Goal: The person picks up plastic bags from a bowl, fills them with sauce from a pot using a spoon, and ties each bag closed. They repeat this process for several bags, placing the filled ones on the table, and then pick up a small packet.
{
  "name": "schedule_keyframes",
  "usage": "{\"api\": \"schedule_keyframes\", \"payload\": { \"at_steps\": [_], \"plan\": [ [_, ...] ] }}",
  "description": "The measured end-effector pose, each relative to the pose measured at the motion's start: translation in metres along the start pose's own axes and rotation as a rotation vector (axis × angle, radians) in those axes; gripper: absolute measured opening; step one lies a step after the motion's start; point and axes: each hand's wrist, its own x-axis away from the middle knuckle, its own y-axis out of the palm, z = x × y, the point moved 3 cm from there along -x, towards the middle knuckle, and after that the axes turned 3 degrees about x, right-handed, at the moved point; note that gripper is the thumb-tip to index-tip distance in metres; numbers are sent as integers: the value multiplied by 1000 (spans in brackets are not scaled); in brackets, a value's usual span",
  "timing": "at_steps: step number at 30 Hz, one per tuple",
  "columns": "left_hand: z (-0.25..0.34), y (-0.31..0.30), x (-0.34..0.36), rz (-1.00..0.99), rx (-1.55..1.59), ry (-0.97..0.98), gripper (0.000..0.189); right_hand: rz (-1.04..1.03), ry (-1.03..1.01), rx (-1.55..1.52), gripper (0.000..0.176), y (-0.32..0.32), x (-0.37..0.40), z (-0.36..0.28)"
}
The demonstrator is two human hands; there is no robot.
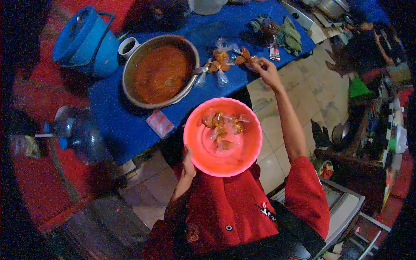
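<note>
My left hand (188,164) is closed on the left rim of a pink plastic bowl (203,158), held in front of my body. Several small knotted plastic bags of brown sauce (220,125) lie inside the bowl. At the right side of the blue table, my right hand (268,73) pinches a small sauce bag (245,56), partly covered by my fingers. Just left of it, more filled bags (220,58) sit in a cluster on the blue cloth. A large metal basin (125,84) of reddish-brown sauce stands farther left, with a utensil handle (200,70) over its right rim.
The blue-covered table (117,138) runs diagonally. On it are a white cup (128,47), a pink-and-white packet (160,123) and a green cloth (290,37). A blue lidded container (84,43) and a large clear water bottle (80,134) are at left. Tiled floor (299,78) lies right.
</note>
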Motion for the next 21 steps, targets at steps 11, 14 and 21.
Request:
{"api": "schedule_keyframes", "payload": {
  "at_steps": [11, 14, 21],
  "plan": [
    [17, 18, 5, 31, -11, 5, 51, -159, 468, -1162, 30, -3, -7, -40],
    [6, 4, 0, 22, 15, 9, 52, -197, 466, -1230, 31, 4, -14, -27],
    [-3, -5, -6, -19, 39, -25, 53, -114, 159, -1098, 28, -37, 7, -78]
  ]
}}
